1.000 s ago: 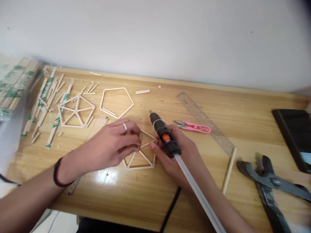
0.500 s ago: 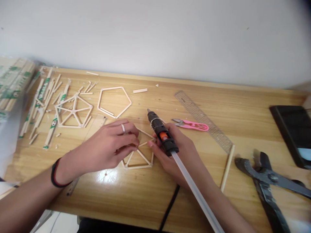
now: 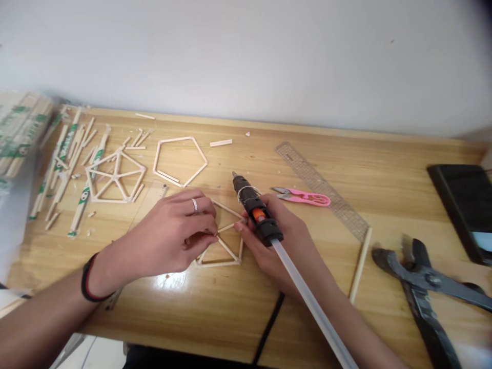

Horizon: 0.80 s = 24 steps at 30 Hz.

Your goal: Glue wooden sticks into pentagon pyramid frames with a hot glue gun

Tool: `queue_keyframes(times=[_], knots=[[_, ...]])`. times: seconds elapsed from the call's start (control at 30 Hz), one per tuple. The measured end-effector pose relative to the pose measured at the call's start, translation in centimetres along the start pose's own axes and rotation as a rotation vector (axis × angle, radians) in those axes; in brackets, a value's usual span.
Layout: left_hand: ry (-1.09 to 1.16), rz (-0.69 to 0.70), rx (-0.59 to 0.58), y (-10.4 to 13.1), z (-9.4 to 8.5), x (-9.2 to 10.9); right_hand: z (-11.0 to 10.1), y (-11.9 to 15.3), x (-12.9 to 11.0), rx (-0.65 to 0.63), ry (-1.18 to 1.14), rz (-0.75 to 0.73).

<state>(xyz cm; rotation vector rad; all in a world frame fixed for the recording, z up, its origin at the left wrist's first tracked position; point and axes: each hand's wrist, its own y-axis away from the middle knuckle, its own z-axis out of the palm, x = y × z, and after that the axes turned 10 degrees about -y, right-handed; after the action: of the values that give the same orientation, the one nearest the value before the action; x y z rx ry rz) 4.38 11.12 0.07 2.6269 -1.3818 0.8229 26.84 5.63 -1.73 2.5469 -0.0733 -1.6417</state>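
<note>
A pentagon frame of short wooden sticks [image 3: 220, 264], with spokes meeting at its middle, lies on the table under both hands. My left hand [image 3: 175, 233] is closed, its fingertips pinching a wooden stick [image 3: 229, 226] at the inner end by the middle joint. My right hand [image 3: 290, 238] grips a black glue gun [image 3: 250, 199] with a long clear glue stick [image 3: 303, 287] coming out of its back. That gun's nozzle points up and away from the frame, while my right thumb and fingertip touch the frame's right corner. The left fingers hide part of the frame.
Behind lie a plain stick pentagon [image 3: 175, 139] and a spoked pentagon [image 3: 115, 177]. Loose sticks and wrapped chopsticks [image 3: 82, 205] are at left. Pink thread snips [image 3: 307, 198], a clear ruler [image 3: 323, 189], a chopstick [image 3: 360, 266], black cutters [image 3: 426, 279] and a dark phone [image 3: 461, 205] are at right.
My left fingertips have shifted very slightly at the frame's middle, and the thumb now sits closer to the joint. My right hand and the glue gun stay almost still.
</note>
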Motion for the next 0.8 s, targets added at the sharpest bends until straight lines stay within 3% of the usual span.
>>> queue_keyframes(times=[0.43,0.8], knots=[[0.031,0.019,0.024,-0.1,0.2,-0.4,0.0,-0.2,-0.2,-0.001,0.0,0.033],[0.026,0.038,-0.03,-0.4,-0.9,-0.3,-0.2,-0.1,-0.1,-0.008,-0.001,0.041]])
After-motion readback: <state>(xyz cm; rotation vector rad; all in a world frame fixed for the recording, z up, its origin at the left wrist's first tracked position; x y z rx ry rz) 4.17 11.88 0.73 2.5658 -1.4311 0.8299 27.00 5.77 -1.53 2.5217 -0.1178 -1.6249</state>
